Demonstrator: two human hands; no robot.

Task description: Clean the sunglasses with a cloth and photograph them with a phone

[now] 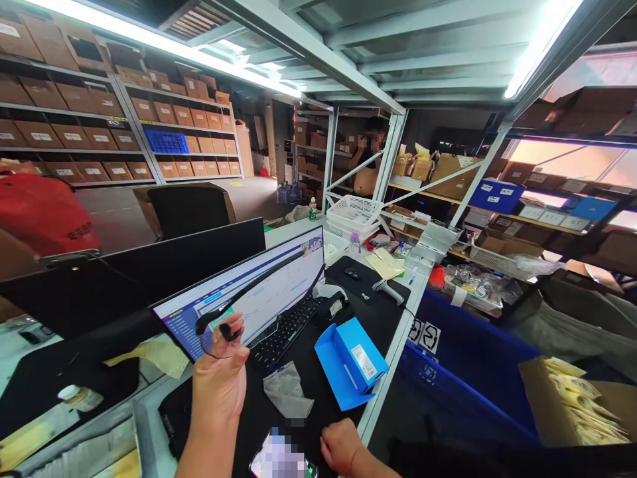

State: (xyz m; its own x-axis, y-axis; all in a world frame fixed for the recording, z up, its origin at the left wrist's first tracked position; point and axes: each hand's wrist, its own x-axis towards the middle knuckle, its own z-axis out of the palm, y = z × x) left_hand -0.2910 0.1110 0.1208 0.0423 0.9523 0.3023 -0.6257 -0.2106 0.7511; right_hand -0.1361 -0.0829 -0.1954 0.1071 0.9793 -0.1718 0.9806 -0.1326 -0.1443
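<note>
My left hand (219, 372) is raised over the desk, its fingers pinching a black neckband earphone (249, 291) whose long curved band reaches across the front of a laptop screen (239, 292). A thin cable and a small earbud (229, 332) hang by my fingers. My right hand (341, 446) rests low on the black desk mat (365, 299), its fingers curled, next to a phone with a blurred screen (276, 457). Nearby lie an opened blue box (350, 362) and a crumpled clear plastic bag (287, 390). A black keyboard (286, 332) sits just beyond.
A barcode scanner (388, 291) and a mouse (352, 273) lie on the mat. White baskets (353, 216) and papers stand further along the desk. A large blue bin (462, 358) lies beyond its right edge. Shelves of cardboard boxes surround the desk, and a person (368, 159) stands behind the shelving.
</note>
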